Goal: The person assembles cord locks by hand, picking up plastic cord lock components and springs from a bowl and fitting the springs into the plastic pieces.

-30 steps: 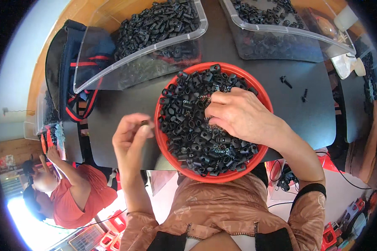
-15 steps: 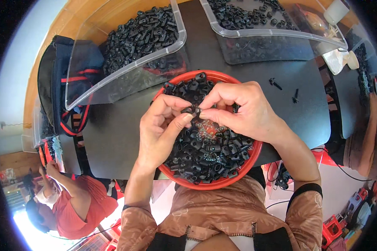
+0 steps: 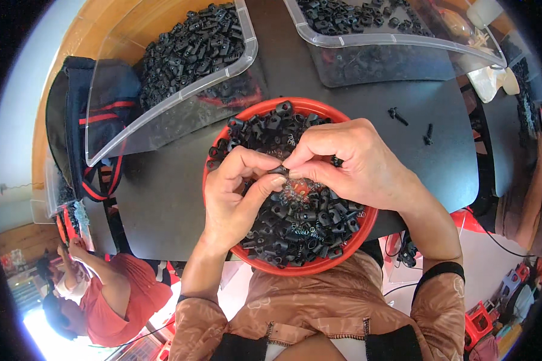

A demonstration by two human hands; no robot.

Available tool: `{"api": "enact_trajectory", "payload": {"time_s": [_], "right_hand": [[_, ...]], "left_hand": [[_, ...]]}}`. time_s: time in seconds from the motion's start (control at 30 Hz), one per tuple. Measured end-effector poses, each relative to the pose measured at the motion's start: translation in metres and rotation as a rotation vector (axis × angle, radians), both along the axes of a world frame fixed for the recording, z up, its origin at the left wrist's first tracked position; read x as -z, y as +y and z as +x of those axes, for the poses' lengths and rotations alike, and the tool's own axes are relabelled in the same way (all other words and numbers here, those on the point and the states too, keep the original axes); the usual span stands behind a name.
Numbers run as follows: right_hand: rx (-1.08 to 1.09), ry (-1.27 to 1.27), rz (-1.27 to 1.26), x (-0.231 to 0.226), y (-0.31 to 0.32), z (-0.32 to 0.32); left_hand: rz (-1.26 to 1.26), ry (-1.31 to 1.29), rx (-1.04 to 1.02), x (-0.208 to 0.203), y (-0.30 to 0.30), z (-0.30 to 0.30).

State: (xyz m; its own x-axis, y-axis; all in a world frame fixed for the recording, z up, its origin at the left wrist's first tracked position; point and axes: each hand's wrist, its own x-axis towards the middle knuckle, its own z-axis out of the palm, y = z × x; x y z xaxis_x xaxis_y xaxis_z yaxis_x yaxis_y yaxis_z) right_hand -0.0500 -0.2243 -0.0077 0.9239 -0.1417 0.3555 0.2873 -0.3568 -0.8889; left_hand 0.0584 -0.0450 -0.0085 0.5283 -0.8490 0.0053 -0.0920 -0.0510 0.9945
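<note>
I've got the left hand [image 3: 232, 201] with fingers pinched on a small black part [image 3: 278, 171] above the red bowl [image 3: 368, 230]. Right hand [image 3: 356, 161]: fingertips close together at the part's end, can't tell whether they grip anything. Bowl's full of black pieces [image 3: 283, 240], on bench [image 3: 421, 168].

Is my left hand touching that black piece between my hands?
Touching: the head view shows the left hand pinching the black piece between thumb and forefinger.
</note>
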Motion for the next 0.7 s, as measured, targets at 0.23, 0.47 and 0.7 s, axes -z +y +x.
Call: {"api": "enact_trajectory", "payload": {"time_s": [0.23,0.47,0.7], "right_hand": [[-0.068,0.171,0.299,-0.003,0.001,0.000],[-0.246,0.437,0.600,-0.005,-0.003,0.002],[-0.017,0.138,-0.083,-0.005,-0.008,-0.003]], "left_hand": [[0.012,-0.116,0.015,0.000,0.000,-0.004],[-0.089,-0.115,0.157,0.001,0.001,0.001],[-0.192,0.158,0.001,0.003,0.002,0.007]]}}
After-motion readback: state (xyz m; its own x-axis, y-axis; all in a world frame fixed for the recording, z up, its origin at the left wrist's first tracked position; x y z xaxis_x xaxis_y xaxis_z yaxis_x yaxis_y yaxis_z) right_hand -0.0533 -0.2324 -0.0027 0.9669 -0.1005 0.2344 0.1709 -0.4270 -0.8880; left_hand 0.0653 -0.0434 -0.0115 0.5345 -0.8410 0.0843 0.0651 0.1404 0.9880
